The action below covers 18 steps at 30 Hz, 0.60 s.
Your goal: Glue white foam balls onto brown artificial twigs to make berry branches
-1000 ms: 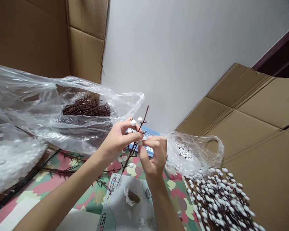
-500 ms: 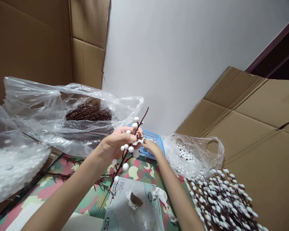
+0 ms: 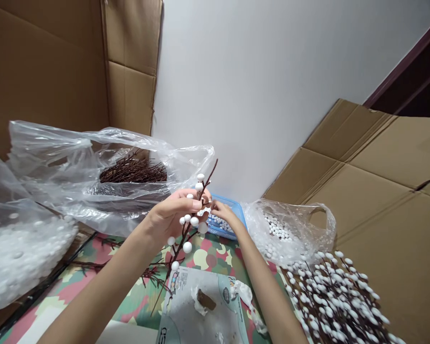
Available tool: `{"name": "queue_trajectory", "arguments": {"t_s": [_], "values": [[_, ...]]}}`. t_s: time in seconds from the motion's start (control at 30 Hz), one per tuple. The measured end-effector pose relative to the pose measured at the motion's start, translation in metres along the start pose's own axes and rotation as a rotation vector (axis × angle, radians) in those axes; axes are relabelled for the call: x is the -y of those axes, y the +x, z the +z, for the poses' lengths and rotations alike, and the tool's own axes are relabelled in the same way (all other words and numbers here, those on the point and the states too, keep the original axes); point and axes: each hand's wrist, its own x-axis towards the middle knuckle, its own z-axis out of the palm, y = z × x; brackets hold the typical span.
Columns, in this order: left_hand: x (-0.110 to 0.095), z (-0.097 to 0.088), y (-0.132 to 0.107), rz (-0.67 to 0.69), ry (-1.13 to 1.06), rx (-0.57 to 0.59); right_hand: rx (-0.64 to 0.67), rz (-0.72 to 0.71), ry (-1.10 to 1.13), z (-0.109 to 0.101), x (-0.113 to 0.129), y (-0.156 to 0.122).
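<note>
At the far left of the frame lies a clear bag of white foam beads (image 3: 17, 253). Next to it, left of centre, a second clear bag (image 3: 57, 157) holds bare brown twigs. In the middle the left hand (image 3: 172, 215) is closed around a thin brown branch (image 3: 185, 235) that carries white beads and slants up to the right. Just right of it the right hand (image 3: 222, 213) has its fingers drawn narrow over a blue tray (image 3: 238, 212) of beads; whether they pinch one I cannot tell. Lower right on the surface (image 3: 208, 255) lies a heap of beaded branches (image 3: 337, 296)
</note>
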Motion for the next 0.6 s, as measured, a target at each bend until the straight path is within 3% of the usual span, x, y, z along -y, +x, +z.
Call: {"name": "queue_trajectory", "arguments": {"t_s": [0.13, 0.37, 0.6], "values": [[0.005, -0.001, 0.005, 0.016, 0.049, 0.000, -0.038, -0.019, 0.093, -0.014, 0.031, -0.007], [0.017, 0.001, 0.010, -0.033, 0.111, 0.024, -0.098, -0.105, 0.678, -0.018, 0.090, -0.045], [0.023, 0.008, 0.008, -0.051, 0.132, 0.001, -0.231, -0.076, 0.732, -0.005, 0.093, -0.055]]}}
